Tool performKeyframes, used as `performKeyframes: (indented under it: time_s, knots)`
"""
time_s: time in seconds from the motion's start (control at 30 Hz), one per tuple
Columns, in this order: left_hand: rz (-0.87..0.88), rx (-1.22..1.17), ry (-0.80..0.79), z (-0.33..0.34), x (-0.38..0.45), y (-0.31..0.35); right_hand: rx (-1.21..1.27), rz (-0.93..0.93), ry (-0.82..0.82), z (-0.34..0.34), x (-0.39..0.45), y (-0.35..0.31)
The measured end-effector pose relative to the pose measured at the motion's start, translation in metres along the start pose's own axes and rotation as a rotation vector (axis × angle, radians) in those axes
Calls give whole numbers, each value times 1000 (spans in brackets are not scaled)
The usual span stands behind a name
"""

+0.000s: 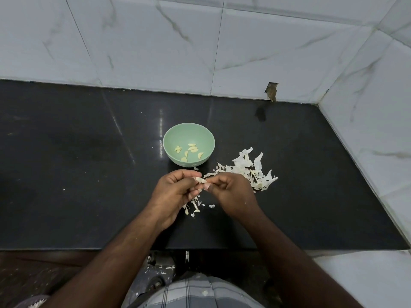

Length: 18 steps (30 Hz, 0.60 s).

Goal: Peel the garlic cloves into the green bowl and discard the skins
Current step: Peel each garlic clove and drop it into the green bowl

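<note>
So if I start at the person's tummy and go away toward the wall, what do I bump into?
Checked shirt → little skin scraps → garlic clove pinched between left hand and right hand → green bowl of peeled cloves → tiled wall.

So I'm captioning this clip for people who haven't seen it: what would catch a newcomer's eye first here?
Probably the two hands at the centre, the left hand and the right hand pinching one garlic clove between them above the dark counter. Just beyond them stands the green bowl with several peeled cloves inside, and to its right a pile of white skins lies on the counter.
</note>
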<state>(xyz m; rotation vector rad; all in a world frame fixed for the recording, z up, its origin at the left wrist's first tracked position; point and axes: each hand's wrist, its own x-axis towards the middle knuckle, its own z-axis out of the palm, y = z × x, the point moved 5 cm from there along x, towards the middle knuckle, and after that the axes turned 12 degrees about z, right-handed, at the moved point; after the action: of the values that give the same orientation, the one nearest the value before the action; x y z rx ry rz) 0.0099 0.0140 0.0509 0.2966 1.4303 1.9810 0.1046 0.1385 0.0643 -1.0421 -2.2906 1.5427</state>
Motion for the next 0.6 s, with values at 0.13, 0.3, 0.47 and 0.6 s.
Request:
performKeyframes:
  time_s: [0.13,0.3,0.47,0.6]
  knots:
    - [-15,-44,-2,0,-1,2,38,39,-22,-2,1,-1]
    - [-12,-53,-37,-2,-1,4,262,172,-157,1,0,1]
    - [-23,-6,-13,1,-2,6,326,183,-145,-1,-3,3]
    - [-79,46,59,5,-2,2,-25,-51,117,0,0,2]
